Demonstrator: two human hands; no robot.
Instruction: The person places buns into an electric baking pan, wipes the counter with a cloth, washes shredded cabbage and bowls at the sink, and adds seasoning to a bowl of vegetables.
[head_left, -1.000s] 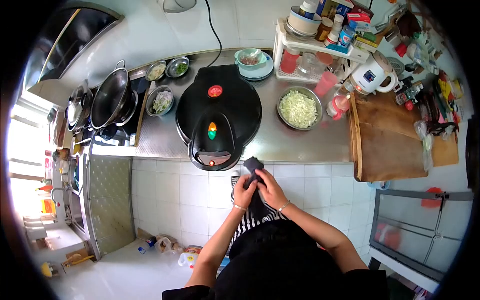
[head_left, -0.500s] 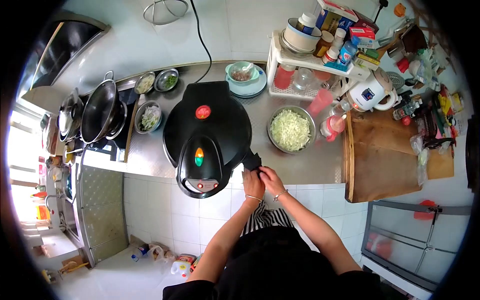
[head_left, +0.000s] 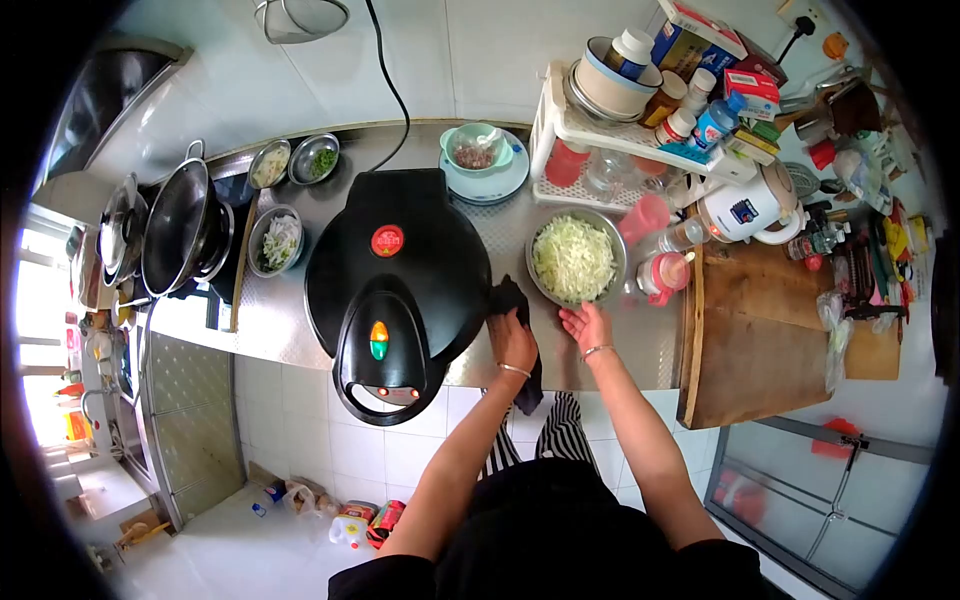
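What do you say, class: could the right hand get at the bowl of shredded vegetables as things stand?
Probably yes: the right hand looks empty, close to the near rim of the bowl, and nothing appears to stand between them. The dark cloth is by the left hand.

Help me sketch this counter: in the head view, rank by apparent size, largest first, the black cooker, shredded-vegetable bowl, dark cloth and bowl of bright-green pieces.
Black cooker
Shredded-vegetable bowl
Dark cloth, partly under the left hand
Bowl of bright-green pieces
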